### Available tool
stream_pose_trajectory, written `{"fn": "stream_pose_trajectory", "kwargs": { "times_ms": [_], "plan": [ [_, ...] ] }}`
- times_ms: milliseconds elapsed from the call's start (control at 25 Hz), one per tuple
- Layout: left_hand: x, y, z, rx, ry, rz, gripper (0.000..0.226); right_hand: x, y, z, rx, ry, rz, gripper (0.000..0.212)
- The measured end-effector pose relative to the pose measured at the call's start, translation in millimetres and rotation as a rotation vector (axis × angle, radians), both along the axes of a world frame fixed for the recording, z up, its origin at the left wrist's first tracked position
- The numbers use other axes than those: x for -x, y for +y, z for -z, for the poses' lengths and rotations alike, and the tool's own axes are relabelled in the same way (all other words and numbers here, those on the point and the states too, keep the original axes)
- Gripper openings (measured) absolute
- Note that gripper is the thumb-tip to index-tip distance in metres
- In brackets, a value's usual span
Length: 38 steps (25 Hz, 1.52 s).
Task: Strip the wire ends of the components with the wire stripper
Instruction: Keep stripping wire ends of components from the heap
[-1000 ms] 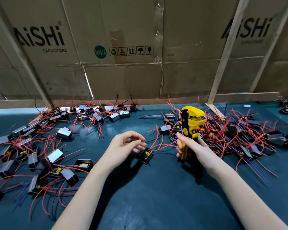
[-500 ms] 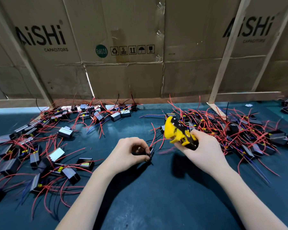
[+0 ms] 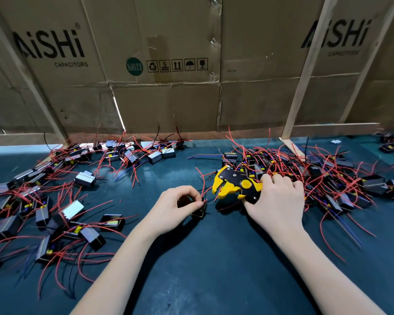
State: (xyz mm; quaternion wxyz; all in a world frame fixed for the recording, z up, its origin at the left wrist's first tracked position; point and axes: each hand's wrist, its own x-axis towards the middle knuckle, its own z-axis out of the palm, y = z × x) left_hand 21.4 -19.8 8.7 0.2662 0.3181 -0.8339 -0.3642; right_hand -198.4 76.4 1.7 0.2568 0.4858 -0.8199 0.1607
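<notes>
Yellow and black, the wire stripper (image 3: 237, 183) sits in your right hand (image 3: 276, 201), whose fingers curl round its handles while its head points toward your left hand (image 3: 176, 206). The stripper's yellow jaws stand apart, just beside a thin red wire (image 3: 203, 185) that rises from the small black component (image 3: 199, 211) you pinch between your left thumb and fingertips. That component rests on the dark teal mat (image 3: 214, 258), directly left of the stripper's head, and your left fingers curl over it so most of its body is hidden.

Behind and to the right of the stripper, a dense pile of components (image 3: 328, 176) with red and blue leads lies tangled; your right knuckles touch its near edge. Well to the left of the stripper, a looser spread of components (image 3: 55, 212) covers the mat, some showing pale metallic faces. Beyond the stripper, flattened cardboard sheets (image 3: 164, 64) printed with a capacitor brand stand upright along the mat's far edge, braced by pale wooden battens (image 3: 305, 71).
</notes>
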Motion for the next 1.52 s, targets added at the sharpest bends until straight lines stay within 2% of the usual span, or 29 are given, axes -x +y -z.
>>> {"fn": "stream_pose_trajectory", "kwargs": {
  "times_ms": [160, 400, 1000, 1240, 1520],
  "plan": [
    [3, 1, 2, 0.013, 0.004, -0.014, 0.007, -4, -3, 4, -0.011, 0.030, 0.022, 0.055],
    [6, 2, 2, -0.068, 0.052, -0.011, 0.007, -7, -10, 3, 0.013, 0.052, 0.029, 0.061],
    [13, 2, 6, -0.191, 0.081, -0.117, 0.016, -11, -12, 2, 0.094, 0.146, -0.092, 0.045],
    [12, 2, 5, -0.189, 0.069, -0.116, 0.009, -8, -13, 3, 0.109, 0.127, -0.143, 0.032],
    [13, 5, 5, -0.157, 0.041, -0.083, 0.010, -6, -13, 1, 0.031, 0.010, -0.156, 0.038]
  ]
}}
